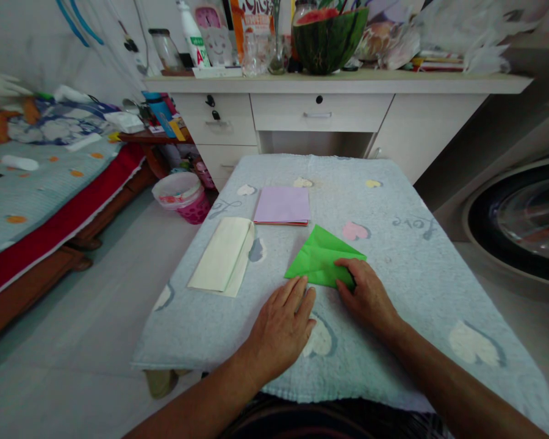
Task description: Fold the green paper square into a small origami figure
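A green sheet of origami paper (318,253), folded to a triangle-like shape with creases, lies on the cloth-covered table (393,292). My left hand (283,323) rests palm down, its fingers stretched out and fingertips at the paper's near left edge. At the right side of the paper, my right hand (366,296) has curled fingers, the index on top and the thumb by the near edge, gripping it. The underside of the right hand is hidden. Beyond the green sheet sits a stack of coloured square paper (282,205) with a lilac sheet on top.
A folded cream paper (222,256) lies to the left on the table. Behind stands a white desk (320,85) bearing a cut watermelon (332,46) and bottles. A pink bin (190,201) and a bed (55,183) are at left, a washing machine (521,213) at right.
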Available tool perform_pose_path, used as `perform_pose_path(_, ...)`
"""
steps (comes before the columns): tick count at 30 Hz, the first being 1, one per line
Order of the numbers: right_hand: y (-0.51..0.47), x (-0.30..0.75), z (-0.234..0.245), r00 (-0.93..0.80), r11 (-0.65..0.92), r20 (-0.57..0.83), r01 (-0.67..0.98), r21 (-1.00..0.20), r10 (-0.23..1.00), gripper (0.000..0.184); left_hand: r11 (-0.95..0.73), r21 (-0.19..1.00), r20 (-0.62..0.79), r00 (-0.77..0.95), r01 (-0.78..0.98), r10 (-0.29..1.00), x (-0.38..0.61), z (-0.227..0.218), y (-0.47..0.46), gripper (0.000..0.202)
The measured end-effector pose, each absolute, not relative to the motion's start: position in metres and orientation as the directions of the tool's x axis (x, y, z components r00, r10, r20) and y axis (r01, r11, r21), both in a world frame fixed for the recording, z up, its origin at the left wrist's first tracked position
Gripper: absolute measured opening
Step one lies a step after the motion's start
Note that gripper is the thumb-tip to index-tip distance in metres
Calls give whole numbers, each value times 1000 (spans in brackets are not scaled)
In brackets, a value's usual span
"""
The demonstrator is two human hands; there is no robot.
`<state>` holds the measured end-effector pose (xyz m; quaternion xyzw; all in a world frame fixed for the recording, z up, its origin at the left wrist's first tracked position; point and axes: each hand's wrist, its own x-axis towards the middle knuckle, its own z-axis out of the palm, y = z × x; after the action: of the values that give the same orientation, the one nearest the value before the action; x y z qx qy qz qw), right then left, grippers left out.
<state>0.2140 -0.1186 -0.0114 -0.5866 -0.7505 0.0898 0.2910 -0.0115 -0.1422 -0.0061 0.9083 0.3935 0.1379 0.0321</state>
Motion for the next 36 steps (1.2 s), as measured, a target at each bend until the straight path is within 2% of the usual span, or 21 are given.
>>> perform_pose_path(3,-119,210,-2,-213,375,382,825,-423,899,29,-690,168,229,653,704,722,-12,-7,-142,46)
perform_pose_path(7,-113,204,10,-277,411,347,813,-413,896,36,-690,180,229,652,701,723,-11,-7,-142,45)
perform_pose_path(9,-107,204,14,-313,422,296,781,-460,903,30,-692,193,227,655,695,721,-11,-6,-143,44)
perform_pose_path(11,-100,205,16,-353,426,238,752,-504,905,16,-695,222,227,657,683,719,-13,-4,-143,43)
perform_pose_path(13,-96,208,16,-377,421,196,728,-541,905,6,-688,288,223,652,666,724,-17,-1,-140,45)
perform_pose_path(17,-96,211,10,-367,402,191,673,-621,910,4,-560,484,209,532,672,820,-31,9,-119,51)
perform_pose_path(20,-99,211,7,-358,399,205,640,-657,911,7,-471,544,180,452,695,874,-39,15,-96,37)
perform_pose_path(23,-100,210,7,-348,396,213,629,-669,913,9,-448,581,151,450,680,880,-42,16,-79,25)
perform_pose_path(29,-99,209,8,-336,382,205,636,-670,919,6,-435,650,104,494,624,863,-40,15,-69,18)
perform_pose_path(36,-97,208,8,-303,372,220,673,-640,927,5,-422,660,121,467,621,876,-42,7,-69,10)
